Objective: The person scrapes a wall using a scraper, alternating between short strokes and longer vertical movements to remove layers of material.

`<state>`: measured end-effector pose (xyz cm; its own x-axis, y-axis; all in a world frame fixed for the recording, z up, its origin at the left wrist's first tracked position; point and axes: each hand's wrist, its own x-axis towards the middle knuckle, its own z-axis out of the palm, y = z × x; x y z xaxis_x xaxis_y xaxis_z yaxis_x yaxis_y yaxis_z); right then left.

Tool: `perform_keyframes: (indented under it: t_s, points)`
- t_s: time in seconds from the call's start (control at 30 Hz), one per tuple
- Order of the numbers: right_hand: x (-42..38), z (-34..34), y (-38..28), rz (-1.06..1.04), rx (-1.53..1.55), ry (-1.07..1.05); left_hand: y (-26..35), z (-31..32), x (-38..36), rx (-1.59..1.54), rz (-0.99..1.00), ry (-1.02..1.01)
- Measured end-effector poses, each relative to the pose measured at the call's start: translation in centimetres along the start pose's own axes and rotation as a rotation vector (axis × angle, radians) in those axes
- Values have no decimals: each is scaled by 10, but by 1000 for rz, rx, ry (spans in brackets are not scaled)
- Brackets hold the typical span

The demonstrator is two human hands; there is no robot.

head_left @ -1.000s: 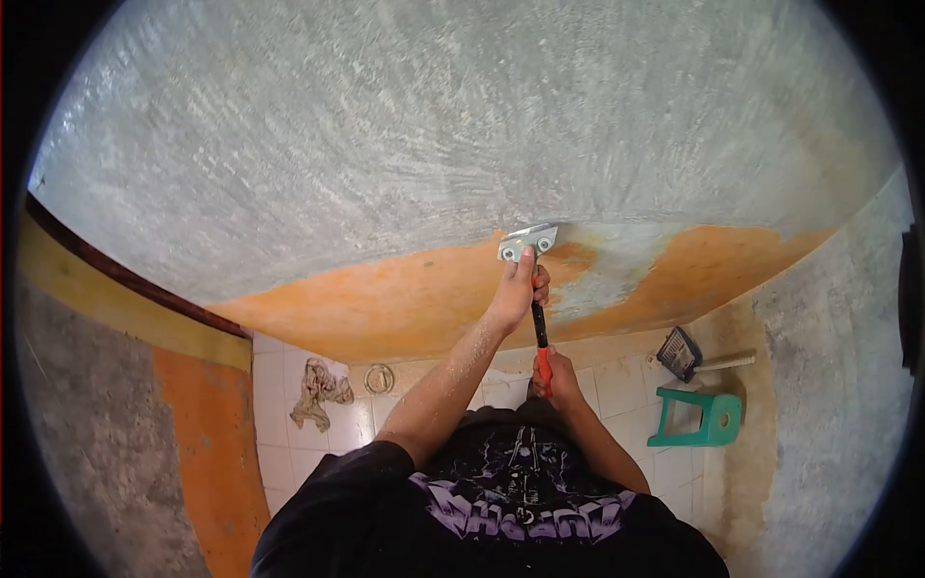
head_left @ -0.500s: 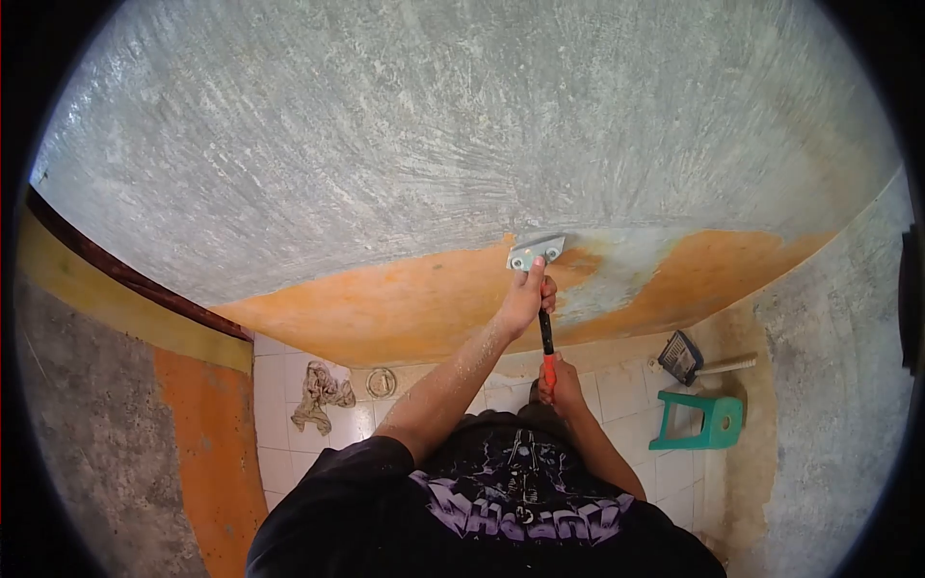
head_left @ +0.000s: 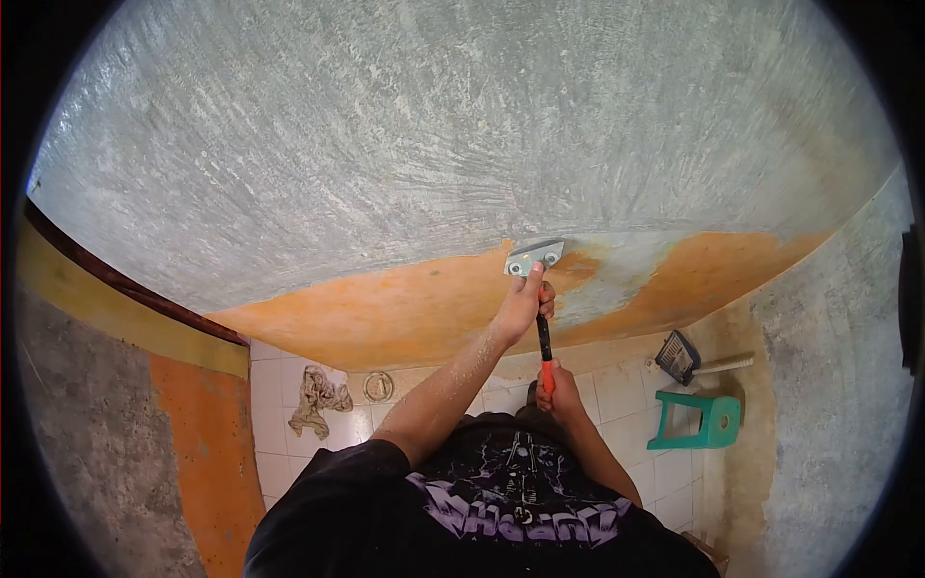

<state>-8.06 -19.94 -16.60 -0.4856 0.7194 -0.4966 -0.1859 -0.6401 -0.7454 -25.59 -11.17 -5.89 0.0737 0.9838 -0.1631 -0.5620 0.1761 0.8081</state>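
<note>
Both of my hands are closed on a long-handled scraper [head_left: 533, 257] with a wide metal head, two bolts and a black and red handle. My left hand [head_left: 523, 306] grips it just below the head, thumb pressed against the metal. Lower down, my right hand [head_left: 559, 393] wraps around the red grip at the handle's end. The blade lies against the wall [head_left: 462, 144], where bare grey meets a band of orange paint [head_left: 385, 294]. Pale specks of dust cover my left forearm.
On the white tiled floor [head_left: 617, 385] lie a crumpled cloth [head_left: 319, 400] and a round ring-like object [head_left: 378, 386]. To the right are a green plastic stool [head_left: 715, 422] and a black dustpan-like tool [head_left: 677, 357] with a pale handle. Side walls rise on both sides.
The scraper head sits very slightly lower in the view, with both hands still on it. The whole view has shifted a little; otherwise things look the same.
</note>
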Motion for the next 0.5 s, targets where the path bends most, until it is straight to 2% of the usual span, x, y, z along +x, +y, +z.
perform_keyframes:
  t_s: [0.17,0.33,0.5]
  points:
    - [-6,-9,-1,34,17,2,-4,1,0,-27,-28,-10]
    - [1,3,-5,-42,-43,-12,5,-1,0,-6,46,-41]
    - [8,-3,-1,-50,-73,-15,10,7,-2,10,7,-1]
